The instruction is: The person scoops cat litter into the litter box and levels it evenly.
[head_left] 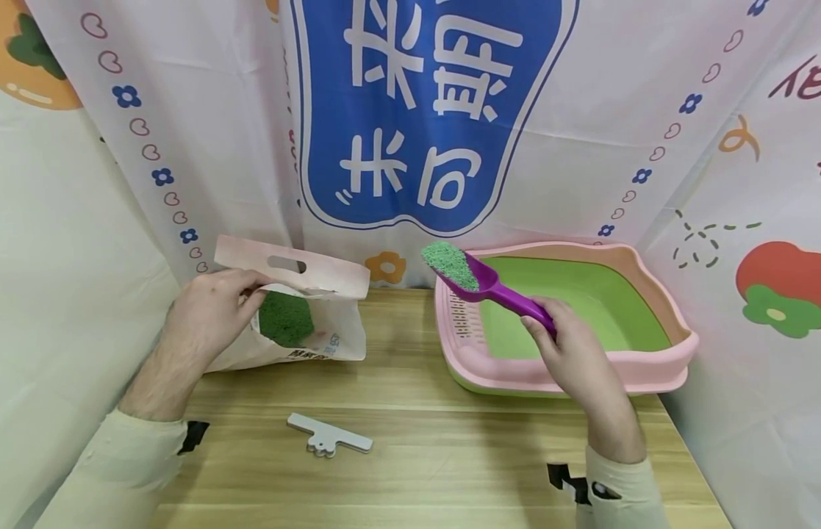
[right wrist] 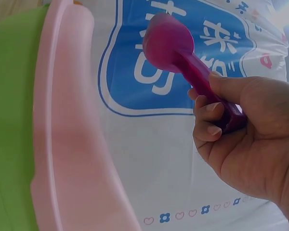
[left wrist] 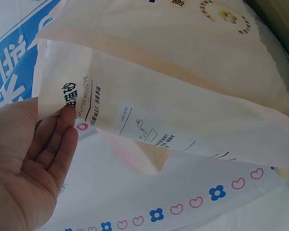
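the pink-and-green tray (head_left: pixel 622 369) stands at right. well apart, the left hand (head_left: pixel 208 316) pinches the white bag (head_left: pixel 342 323) between thumb and fingers, probably keeping it open. the right hand (head_left: pixel 573 356) wraps its fingers round the purple scoop (head_left: pixel 486 279), hollow-side up near the tray, likely so green granules (head_left: pixel 450 264) stay in.

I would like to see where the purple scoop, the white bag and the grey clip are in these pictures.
Purple scoop (head_left: pixel 492 289), head view: where the handle meets the bowl.
White bag (head_left: pixel 344 322), head view: the pale wall beside its opening.
Grey clip (head_left: pixel 328 433), head view: the middle of its long bar.
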### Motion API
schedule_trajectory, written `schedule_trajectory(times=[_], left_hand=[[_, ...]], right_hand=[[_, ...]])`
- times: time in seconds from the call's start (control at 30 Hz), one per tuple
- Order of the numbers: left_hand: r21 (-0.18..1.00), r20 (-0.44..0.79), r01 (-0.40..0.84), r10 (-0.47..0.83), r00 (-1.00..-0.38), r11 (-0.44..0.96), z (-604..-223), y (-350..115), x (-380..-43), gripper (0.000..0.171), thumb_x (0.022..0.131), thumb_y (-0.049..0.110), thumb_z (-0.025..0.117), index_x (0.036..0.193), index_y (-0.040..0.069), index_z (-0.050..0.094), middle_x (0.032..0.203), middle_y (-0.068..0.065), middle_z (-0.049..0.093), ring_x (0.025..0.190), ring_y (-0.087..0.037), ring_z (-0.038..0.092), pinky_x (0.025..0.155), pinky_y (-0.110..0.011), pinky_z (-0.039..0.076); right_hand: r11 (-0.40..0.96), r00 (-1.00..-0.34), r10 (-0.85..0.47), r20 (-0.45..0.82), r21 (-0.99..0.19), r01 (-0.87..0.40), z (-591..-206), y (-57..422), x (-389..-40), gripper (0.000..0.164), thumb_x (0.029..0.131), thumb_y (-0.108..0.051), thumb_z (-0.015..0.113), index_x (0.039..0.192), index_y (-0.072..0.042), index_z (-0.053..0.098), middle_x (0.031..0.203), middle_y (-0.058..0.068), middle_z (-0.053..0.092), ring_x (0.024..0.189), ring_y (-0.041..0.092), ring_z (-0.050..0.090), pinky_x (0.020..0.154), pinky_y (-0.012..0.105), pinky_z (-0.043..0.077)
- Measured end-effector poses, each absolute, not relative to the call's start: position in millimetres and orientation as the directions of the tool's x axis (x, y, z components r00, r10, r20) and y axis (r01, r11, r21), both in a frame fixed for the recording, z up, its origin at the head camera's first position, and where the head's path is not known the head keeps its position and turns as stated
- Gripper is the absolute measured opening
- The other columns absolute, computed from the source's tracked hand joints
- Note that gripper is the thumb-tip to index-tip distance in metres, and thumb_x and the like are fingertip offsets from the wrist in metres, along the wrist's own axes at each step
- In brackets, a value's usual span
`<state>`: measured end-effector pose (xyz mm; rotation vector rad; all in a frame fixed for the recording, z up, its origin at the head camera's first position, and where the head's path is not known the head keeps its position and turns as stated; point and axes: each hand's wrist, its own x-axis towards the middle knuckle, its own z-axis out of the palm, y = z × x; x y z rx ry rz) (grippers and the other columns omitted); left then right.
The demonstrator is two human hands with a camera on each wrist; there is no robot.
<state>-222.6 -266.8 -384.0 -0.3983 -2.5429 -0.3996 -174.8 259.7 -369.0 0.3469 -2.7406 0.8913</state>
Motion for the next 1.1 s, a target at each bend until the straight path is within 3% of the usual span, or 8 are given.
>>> schedule_trajectory(times=[0.17,0.43,0.7,1.1], left_hand=[[0.204,0.527,0.35,0.199,-0.826,0.914,-383,-267,-222,0.013,0.105,0.007,0.083,0.117,0.006,0.088,0.11,-0.022,0.089,0.078,-0.033,0.078,0.07,-0.06,0.064],[0.2,0.526,0.35,0.201,-0.826,0.915,-384,-268,-223,0.013,0.105,0.007,0.083,0.117,0.005,0.088,0.111,-0.022,0.089,0.077,-0.032,0.078,0.069,-0.059,0.064],[0.203,0.528,0.351,0.2,-0.825,0.914,-384,-267,-223,0.013,0.105,0.007,0.083,0.117,0.005,0.088,0.11,-0.022,0.089,0.077,-0.031,0.077,0.068,-0.059,0.063],[0.197,0.531,0.356,0.206,-0.822,0.914,-385,-266,-223,0.014,0.105,0.006,0.083,0.117,0.005,0.088,0.11,-0.022,0.089,0.076,-0.031,0.076,0.068,-0.058,0.063]], right_hand=[[0.797,-0.951,-0.124,0.285,-0.543,-0.266,-370,273,-178,0.037,0.122,-0.022,0.065,0.148,0.004,0.07,0.095,0.012,0.061,0.079,0.022,0.049,0.068,0.032,0.043],[0.824,-0.948,-0.086,0.307,-0.513,-0.242,-376,295,-184,0.034,0.122,-0.02,0.066,0.144,0.005,0.071,0.097,0.014,0.061,0.083,0.025,0.051,0.072,0.034,0.043],[0.833,-0.961,-0.06,0.271,-0.517,-0.198,-384,319,-190,0.035,0.123,-0.023,0.064,0.146,0.002,0.07,0.089,0.009,0.058,0.075,0.02,0.048,0.063,0.03,0.042],[0.862,-0.979,-0.061,0.197,-0.484,-0.151,-389,349,-204,0.042,0.124,-0.025,0.06,0.152,0.005,0.066,0.086,0.008,0.058,0.071,0.02,0.049,0.061,0.03,0.043]])
